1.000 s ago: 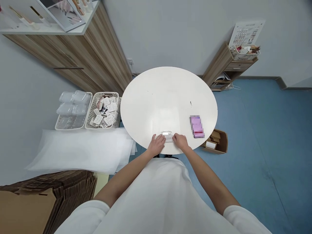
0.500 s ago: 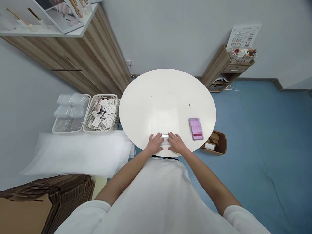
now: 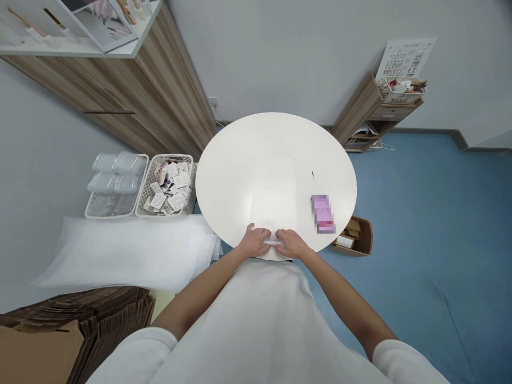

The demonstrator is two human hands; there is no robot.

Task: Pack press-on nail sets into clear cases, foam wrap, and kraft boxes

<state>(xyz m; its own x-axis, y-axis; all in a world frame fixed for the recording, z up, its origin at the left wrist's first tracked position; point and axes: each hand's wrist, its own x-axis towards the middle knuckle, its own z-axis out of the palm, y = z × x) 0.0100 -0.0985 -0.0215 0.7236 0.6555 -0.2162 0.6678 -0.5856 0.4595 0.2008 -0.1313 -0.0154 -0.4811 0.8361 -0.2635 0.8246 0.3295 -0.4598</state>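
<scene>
Near the front edge of the round white table [image 3: 236, 160], a small whitish translucent package [image 3: 273, 240] lies between my hands. Its ends are covered by my fingers, so its exact kind is unclear. My left hand [image 3: 255, 241] is closed on the left end, with one finger lifted off to the side. On the right end, my right hand [image 3: 290, 244] is closed with curled fingers. Beyond the package a thin, pale sheet [image 3: 274, 189] lies flat and stretches toward the table's middle.
A blurred purple object [image 3: 323, 214] lies on the table's right side. At left stand a white basket of cards [image 3: 144, 205], clear plastic boxes [image 3: 128, 183] and a stack of white sheets [image 3: 132, 248]. An open cardboard box [image 3: 364, 240] sits on the floor at right.
Both hands have come slightly closer to my body with the package. Their fingers, spread flat over it before, are now curled around its ends.
</scene>
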